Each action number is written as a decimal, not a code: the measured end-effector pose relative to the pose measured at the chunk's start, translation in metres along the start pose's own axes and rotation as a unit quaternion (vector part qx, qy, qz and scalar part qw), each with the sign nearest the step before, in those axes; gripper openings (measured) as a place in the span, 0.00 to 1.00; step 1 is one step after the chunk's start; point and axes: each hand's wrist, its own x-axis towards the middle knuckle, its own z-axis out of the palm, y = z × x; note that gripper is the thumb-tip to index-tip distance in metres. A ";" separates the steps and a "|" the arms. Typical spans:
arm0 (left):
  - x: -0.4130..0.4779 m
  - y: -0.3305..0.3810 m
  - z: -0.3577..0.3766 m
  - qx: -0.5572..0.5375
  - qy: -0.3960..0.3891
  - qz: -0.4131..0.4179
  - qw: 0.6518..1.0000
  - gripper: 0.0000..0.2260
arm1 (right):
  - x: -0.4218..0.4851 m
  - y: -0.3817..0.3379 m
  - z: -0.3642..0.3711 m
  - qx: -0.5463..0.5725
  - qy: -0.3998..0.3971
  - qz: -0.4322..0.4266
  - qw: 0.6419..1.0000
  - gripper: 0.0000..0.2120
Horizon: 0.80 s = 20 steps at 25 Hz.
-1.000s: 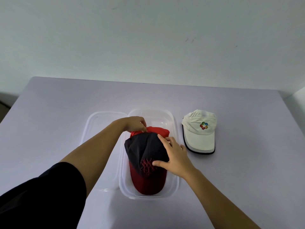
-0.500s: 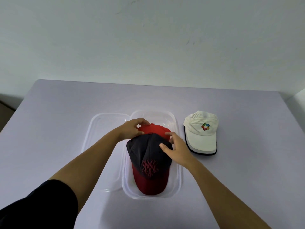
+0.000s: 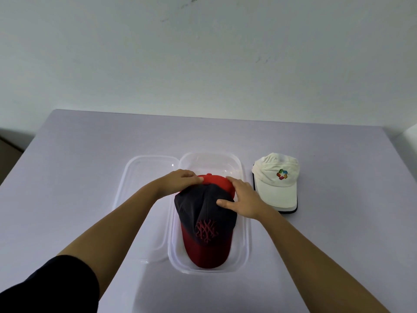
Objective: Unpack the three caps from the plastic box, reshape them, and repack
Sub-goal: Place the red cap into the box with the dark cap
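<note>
A clear plastic box (image 3: 247,224) stands on the table in front of me. In it lies a dark cap (image 3: 203,211) with a red brim and a red stitched logo, brim toward me. Under it sits a red cap (image 3: 217,180), of which only the crown shows at the far end. My left hand (image 3: 180,180) curls its fingers over the dark cap's back edge where it meets the red cap. My right hand (image 3: 242,199) grips the dark crown's right side, thumb on top. A white cap (image 3: 276,186) with a coloured logo lies right of the box.
The box's clear lid (image 3: 141,177) lies flat against the box's left side. The lilac table (image 3: 79,177) ends at a pale wall behind. The white cap rests close to the box's right wall.
Both hands have shifted toward the far end of the dark cap. The right hand left the logo area and now sits at the crown's rear right. The red crown shows more.
</note>
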 end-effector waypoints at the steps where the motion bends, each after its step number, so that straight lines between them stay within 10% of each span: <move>1: 0.001 0.002 0.000 0.017 -0.017 0.010 1.000 0.12 | -0.001 0.000 0.002 0.024 0.015 -0.003 1.000 0.40; 20: 0.014 -0.009 0.029 0.113 0.064 0.091 0.987 0.06 | -0.001 0.006 -0.005 -0.005 -0.014 -0.012 1.000 0.07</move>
